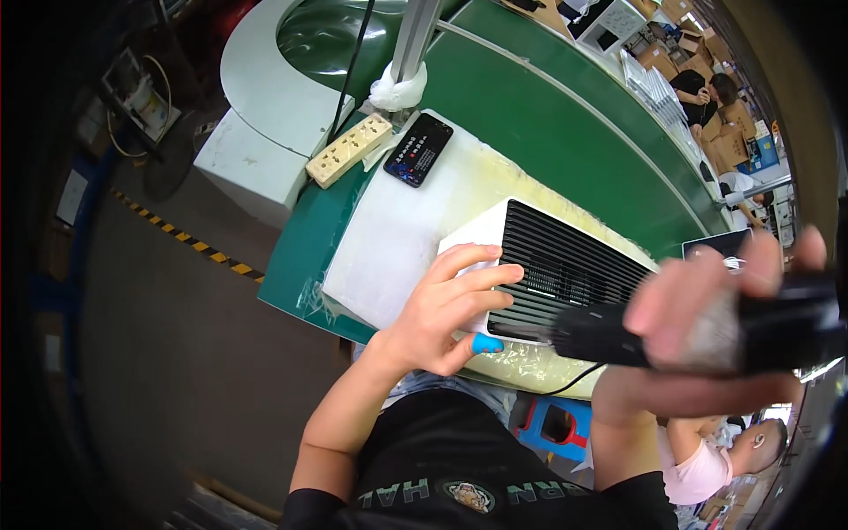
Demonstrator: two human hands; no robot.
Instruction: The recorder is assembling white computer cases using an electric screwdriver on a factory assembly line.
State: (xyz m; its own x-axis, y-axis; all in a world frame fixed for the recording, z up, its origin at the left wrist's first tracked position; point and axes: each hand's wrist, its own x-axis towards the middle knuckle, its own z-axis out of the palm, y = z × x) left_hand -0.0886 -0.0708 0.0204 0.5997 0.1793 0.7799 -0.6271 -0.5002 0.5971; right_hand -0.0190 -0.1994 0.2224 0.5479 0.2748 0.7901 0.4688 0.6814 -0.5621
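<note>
A white box-shaped appliance with a black slatted grille [565, 256] lies on the padded bench in front of me. My left hand [455, 305] rests against its left end, fingers spread over the white side and the grille's edge. Blue tape wraps the thumb tip. Close to the camera, my right hand [707, 327] is wrapped round a black electric screwdriver [601, 336], blurred by motion. Its thin bit points left, over the grille's near left corner; whether it touches cannot be made out. A black cord hangs below the tool.
A cream power strip [351, 150] and a black phone [419, 148] lie at the bench's far left, beside a metal post [412, 53]. Beyond runs a green conveyor belt [530, 97]. A person in pink [702, 464] sits at right, near a blue stool [555, 427].
</note>
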